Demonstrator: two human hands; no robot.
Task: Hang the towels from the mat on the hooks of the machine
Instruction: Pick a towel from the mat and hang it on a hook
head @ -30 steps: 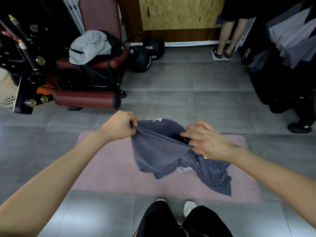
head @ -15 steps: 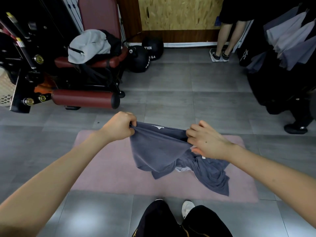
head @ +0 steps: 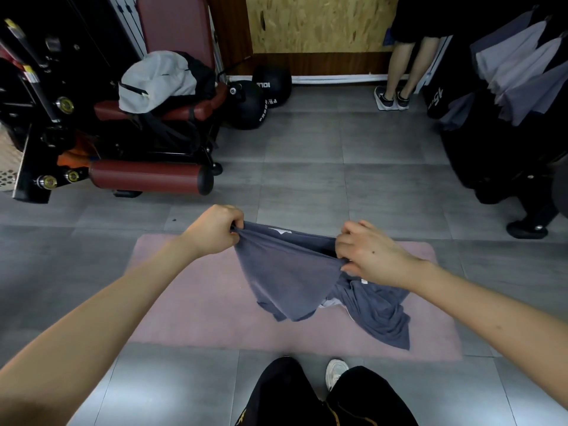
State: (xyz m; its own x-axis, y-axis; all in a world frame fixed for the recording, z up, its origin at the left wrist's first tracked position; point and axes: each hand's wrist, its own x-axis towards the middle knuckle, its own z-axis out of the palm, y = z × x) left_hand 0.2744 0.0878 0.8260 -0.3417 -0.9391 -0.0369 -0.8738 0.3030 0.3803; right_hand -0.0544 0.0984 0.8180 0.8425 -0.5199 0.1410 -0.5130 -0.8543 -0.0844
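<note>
machine (head: 491, 161): cut by right edge | hooks: not discernible

Floored throughout in large grey tiles (head: 307, 179), faintly glossy toward 6 o'clock. At 12 o'clock, a chipboard wall panel (head: 313, 23) above a dark wooden band (head: 322, 64), with a white skirting strip (head: 338, 78) along the bottom. At 10 o'clock, a black-framed gym bench with a maroon backrest (head: 175, 26) and a maroon roller pad (head: 147, 176), a grey and black garment (head: 156, 81) heaped on the seat. Toward 11 o'clock, just beside the bench, two black medicine balls (head: 247, 106). At 1 o'clock, bare legs of a standing person (head: 399, 63) in dark trainers. At 9 o'clock, edge of a perforated basket (head: 6, 167).
</note>
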